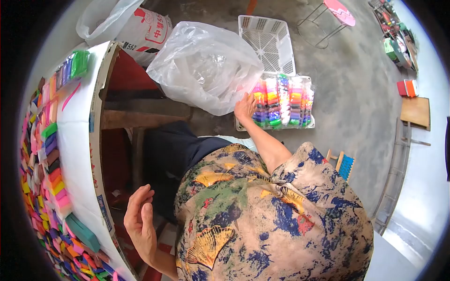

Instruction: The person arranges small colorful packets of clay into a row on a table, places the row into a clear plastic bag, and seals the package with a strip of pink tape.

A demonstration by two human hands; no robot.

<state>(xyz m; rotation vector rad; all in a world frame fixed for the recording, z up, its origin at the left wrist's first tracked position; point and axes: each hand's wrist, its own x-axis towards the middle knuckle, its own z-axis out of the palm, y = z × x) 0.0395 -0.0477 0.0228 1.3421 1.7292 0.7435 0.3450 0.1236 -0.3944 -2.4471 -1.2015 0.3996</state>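
Note:
My right hand (pixel 245 107) reaches out to the left edge of a stack of clear packs (pixel 283 100) filled with rows of coloured pieces. Its fingers lie spread against the packs, beside a big clear plastic bag (pixel 201 65). The packs rest on a white crate by the bag. My left hand (pixel 140 220) hangs near the table edge, fingers loosely curled and apart, with nothing in it. On the white table (pixel 77 126) to the left, a row of coloured pieces (pixel 51 154) lies beside a large heap of small colourful packets (pixel 37 206).
An empty white basket (pixel 268 44) stands behind the packs. A printed white sack (pixel 150 33) is at the upper left, a pink stool (pixel 340 11) at the upper right. A blue woven seat (pixel 345 166) sits to the right of my body. Boxes and a board (pixel 415 112) line the right wall.

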